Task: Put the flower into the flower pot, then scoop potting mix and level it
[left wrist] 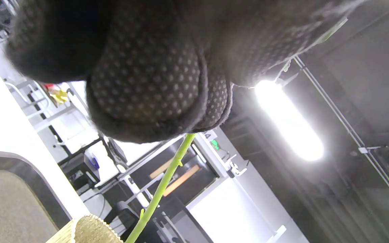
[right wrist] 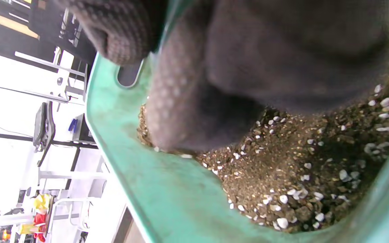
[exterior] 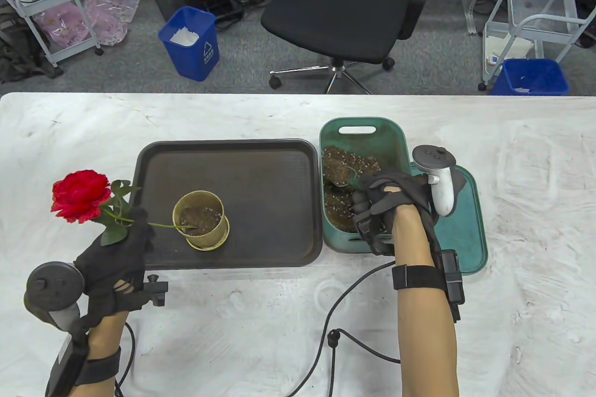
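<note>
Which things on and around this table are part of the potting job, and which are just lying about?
Job: flower, gold flower pot, potting mix, green bin, scoop, tray.
Lying about: bin lid, office chair, blue wastebaskets, carts.

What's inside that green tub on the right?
The green tub holds brown potting mix flecked with white bits. A scoop digs into it, gripped by the right hand. The hand covers the mix beneath it, and the tub's bottom is buried.

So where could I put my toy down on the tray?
The tray is bare behind and right of the gold pot. It is crowded on the left, where the left hand holds the flower.
</note>
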The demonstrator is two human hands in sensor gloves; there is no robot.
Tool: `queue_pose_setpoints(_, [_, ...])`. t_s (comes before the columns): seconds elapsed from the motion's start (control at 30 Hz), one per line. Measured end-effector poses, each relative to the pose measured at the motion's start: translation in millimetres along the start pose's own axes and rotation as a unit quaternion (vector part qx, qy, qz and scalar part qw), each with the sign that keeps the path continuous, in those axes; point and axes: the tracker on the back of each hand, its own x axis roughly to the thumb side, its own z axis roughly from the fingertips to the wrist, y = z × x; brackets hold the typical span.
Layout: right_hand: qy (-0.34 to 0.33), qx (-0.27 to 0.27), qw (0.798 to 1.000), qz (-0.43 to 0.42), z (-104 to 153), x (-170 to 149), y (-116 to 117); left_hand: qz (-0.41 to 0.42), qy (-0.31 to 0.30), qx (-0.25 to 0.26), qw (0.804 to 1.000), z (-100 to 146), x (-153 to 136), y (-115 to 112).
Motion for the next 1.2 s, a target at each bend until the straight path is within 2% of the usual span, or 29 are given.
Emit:
queue_pose_setpoints(0.43, [-0.052,-0.044,0.995,-0.067,34.2,1.2,-21.4,0.001,0.001,0.000,1.000,-0.1,-0.2,0.4])
queue_pose_setpoints(0.6, [-0.077,-0.027,0.995,-0.058,48.1,9.4,-15.2,0.001,0.001,0.000,1.000,-0.1,-0.2,0.4])
queue_pose_setpoints(0.83, [-0.128,0.050,0.990,-0.023,63.4,28.7,36.5,0.001,-0.001,0.000,1.000,-0.4,-0.5,0.4])
queue_pose_setpoints(1.07, [-0.152,0.151,0.977,0.019,65.9,45.2,121.1,0.001,0.001,0.000,1.000,0.0,-1.0,0.4])
queue_pose_setpoints(1.2, [-0.143,0.183,0.971,0.048,57.7,45.5,166.2,0.000,0.000,0.001,1.000,0.0,-1.1,0.4])
